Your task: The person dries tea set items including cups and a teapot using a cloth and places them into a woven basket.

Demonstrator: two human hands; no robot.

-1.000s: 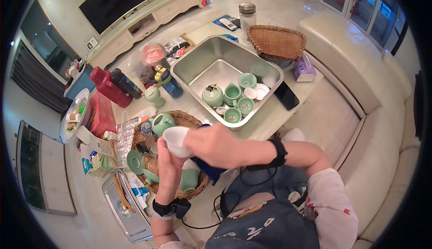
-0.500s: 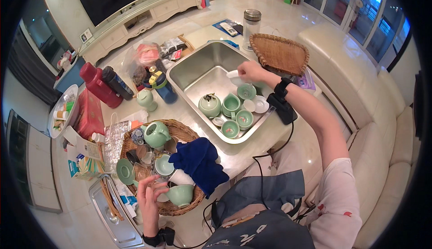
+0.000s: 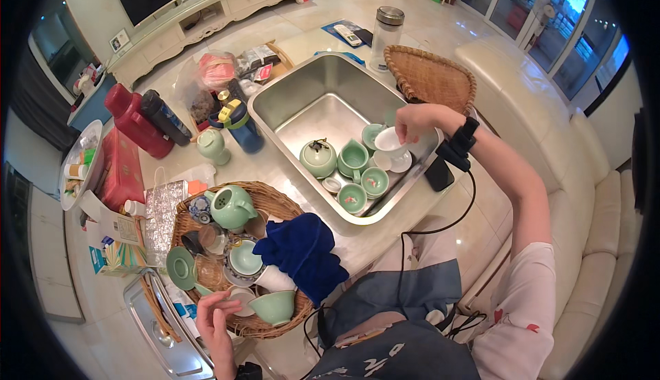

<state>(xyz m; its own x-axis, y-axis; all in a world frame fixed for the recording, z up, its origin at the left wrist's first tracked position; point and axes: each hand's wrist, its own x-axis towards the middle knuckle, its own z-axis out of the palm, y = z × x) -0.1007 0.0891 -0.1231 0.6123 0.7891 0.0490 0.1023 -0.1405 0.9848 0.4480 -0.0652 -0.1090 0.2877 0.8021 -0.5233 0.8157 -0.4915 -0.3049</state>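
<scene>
My right hand (image 3: 421,123) is over the right side of a steel basin (image 3: 289,71), its fingers pinched on the rim of a small white cup (image 3: 389,141). Just under that cup lie white saucers (image 3: 400,162). Beside them in the basin are a round celadon teapot (image 3: 317,159), a green pitcher (image 3: 353,155) and several small green cups (image 3: 374,182). At the near left, my left hand (image 3: 217,315) is open, fingers stretched out by the rim of a wicker basket (image 3: 306,306). Closest to its fingertips are a pale cup (image 3: 242,300) and a green bowl (image 3: 273,307).
The basket also carries a green teapot (image 3: 232,207), a green saucer (image 3: 181,268) and a dark blue cloth (image 3: 304,255). A red thermos (image 3: 137,120), a blue bottle (image 3: 240,129) and a glass flask (image 3: 387,36) stand around the basin. A woven tray (image 3: 432,81) leans behind it.
My right hand has carried the white cup rightward and nearer, from the middle of the basin to above the saucers. My left hand has shifted slightly left and down, still open.
</scene>
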